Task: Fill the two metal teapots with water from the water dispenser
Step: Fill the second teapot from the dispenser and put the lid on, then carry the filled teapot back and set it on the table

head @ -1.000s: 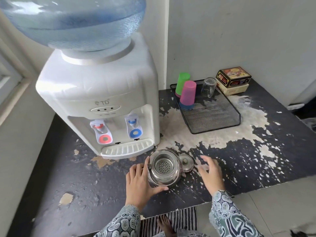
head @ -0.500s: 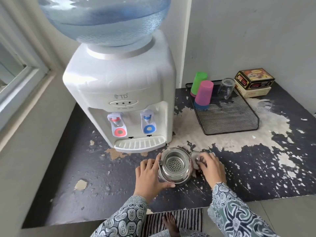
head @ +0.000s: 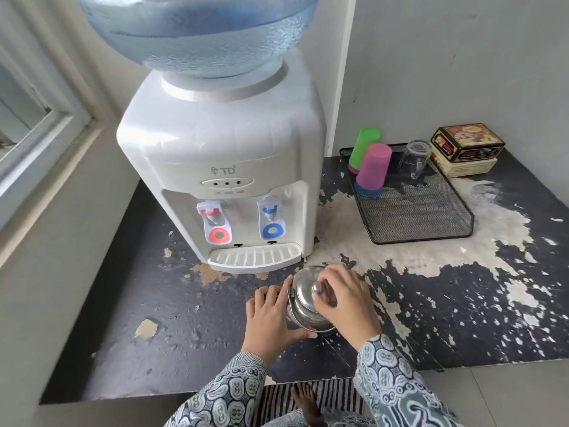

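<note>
Left hand (head: pixel 271 322) cupped around metal teapot (head: pixel 303 306) body, right hand (head: pixel 345 298) arched above, fingertips pinching lid (head: pixel 304 286) knob, shiny teapot between both grips on peeling bench (head: pixel 172 318), just before water dispenser (head: pixel 221 167) drip tray (head: pixel 254 257)

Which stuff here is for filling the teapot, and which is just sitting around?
For the job: teapot, its lid, water dispenser, left hand, right hand.

Just sitting: green cup, pink cup, glass mug, mesh tray, tin box.
</note>
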A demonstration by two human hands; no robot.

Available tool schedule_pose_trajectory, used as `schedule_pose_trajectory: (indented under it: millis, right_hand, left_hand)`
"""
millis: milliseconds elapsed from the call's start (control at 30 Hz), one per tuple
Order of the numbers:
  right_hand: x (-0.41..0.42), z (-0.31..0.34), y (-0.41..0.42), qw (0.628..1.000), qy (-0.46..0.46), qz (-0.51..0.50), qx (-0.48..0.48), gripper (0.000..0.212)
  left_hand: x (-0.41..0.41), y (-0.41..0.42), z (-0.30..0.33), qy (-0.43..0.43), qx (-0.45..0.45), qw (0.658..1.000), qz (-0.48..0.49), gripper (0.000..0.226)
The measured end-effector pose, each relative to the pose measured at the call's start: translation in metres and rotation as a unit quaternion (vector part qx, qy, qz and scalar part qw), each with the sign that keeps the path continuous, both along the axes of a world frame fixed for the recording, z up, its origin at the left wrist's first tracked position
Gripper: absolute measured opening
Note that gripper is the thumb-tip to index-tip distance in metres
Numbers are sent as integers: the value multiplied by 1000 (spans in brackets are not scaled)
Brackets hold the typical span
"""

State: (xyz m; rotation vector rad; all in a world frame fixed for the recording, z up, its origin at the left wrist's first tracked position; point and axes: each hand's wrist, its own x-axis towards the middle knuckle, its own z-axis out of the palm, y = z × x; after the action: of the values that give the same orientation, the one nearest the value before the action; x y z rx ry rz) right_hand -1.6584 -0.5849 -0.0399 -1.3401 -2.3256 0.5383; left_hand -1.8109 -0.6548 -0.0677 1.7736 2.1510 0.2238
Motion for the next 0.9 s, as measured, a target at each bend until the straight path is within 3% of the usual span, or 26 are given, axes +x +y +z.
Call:
schedule_pose_trajectory:
  millis: [400,567,700,900]
  right_hand:
    - [-2,-8,1,1000,-15,0,-4,21]
    - [-3,-8,0,999,-30,-10,-8,21]
    - [-6,-4,1,998,-47,-6,-28,25]
    - [-4,-7,0,997,-67,9,-36,35]
  left_hand:
    - [4,-4,5,11,1,1000,4,119]
    - [3,-6,-5,15,60,998,-10,101]
    - [2,-4,3,-2,-21,1000,-17,90]
    - [3,-4,3,6,-7,1000,-2,87]
